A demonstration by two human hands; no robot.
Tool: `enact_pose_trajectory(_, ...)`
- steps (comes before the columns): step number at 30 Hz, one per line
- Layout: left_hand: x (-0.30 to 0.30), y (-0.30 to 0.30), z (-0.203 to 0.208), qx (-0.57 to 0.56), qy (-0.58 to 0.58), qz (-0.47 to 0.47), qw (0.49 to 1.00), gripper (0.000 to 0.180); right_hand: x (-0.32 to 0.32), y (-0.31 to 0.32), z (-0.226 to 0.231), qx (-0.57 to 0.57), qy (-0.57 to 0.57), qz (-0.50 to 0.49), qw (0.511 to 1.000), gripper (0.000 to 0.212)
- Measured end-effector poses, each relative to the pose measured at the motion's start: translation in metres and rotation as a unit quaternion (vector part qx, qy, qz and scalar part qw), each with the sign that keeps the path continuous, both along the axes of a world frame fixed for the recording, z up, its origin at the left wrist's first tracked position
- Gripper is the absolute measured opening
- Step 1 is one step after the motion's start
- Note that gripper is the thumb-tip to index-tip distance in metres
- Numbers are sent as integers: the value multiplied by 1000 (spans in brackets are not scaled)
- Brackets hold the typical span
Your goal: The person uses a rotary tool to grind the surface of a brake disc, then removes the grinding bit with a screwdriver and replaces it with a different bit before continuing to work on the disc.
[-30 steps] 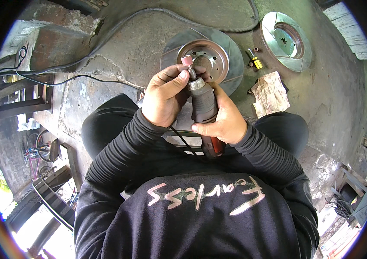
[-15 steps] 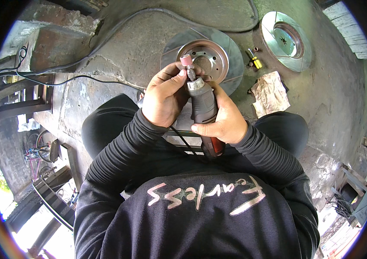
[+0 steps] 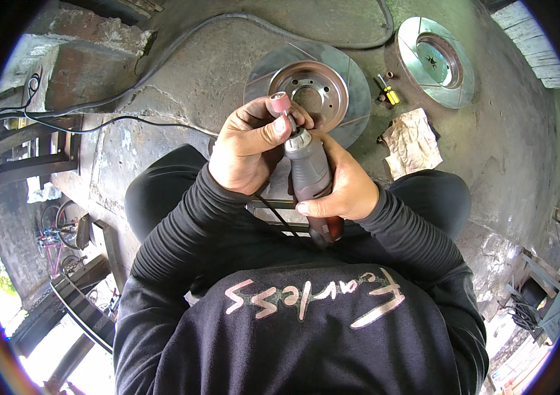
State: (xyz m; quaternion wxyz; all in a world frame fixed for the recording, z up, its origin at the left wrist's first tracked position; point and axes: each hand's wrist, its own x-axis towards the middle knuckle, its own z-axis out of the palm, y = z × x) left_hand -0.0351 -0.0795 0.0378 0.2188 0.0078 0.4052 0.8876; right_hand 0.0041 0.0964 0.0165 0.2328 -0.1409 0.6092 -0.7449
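Observation:
My right hand (image 3: 346, 184) is wrapped round the grey and red body of a die grinder (image 3: 309, 168), its thumb lying across the housing. The tool points away from me, and a small pink grinding stone (image 3: 280, 102) sits at its tip. At the metal collet just behind the stone, my left hand (image 3: 250, 141) is closed, thumb and fingers pinching the shaft. Part of the shaft is hidden by these fingers. Beyond both hands a brake disc (image 3: 352, 72) lies flat on the floor, with a rusty brown hub and bolt holes.
A second brake disc (image 3: 461, 79) lies at the far right. Near it are a yellow-handled screwdriver (image 3: 391, 94) and a crumpled brown paper (image 3: 415, 145). A grey hose (image 3: 227, 18) curves across the concrete floor, and a black cable (image 3: 138, 118) runs from the left.
My left hand has shifted slightly left and down along with the tool's tip. The grinding stone now tilts a little more to the left; both hands keep their hold.

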Motion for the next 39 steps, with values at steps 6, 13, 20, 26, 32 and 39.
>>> enact_pose_trajectory(6, -6, -2, 4, 17, 50, -52, 997, 24, -2, 2, 3, -133, -157, 75, 976, 90)
enact_pose_trajectory(13, -2, 3, -2, -27, -5, 16, 1000, 26, -8, -3, 3, -54, -66, -34, 996, 78)
enact_pose_trajectory(20, 11, 16, -15, -103, -51, 105, 988, 29, -6, -8, 4, 180, 89, -108, 974, 75)
enact_pose_trajectory(26, 12, 22, -11, -103, -37, 92, 990, 30, -1, -10, 2, 209, 47, -114, 970, 76)
enact_pose_trajectory(32, 19, 24, -14, -148, -45, 101, 983, 36, -1, -16, -6, 171, 47, -118, 977, 76)
enact_pose_trajectory(39, 33, 28, -26, -152, -24, 4, 988, 63, -9, -11, -15, 38, -17, -186, 982, 59)
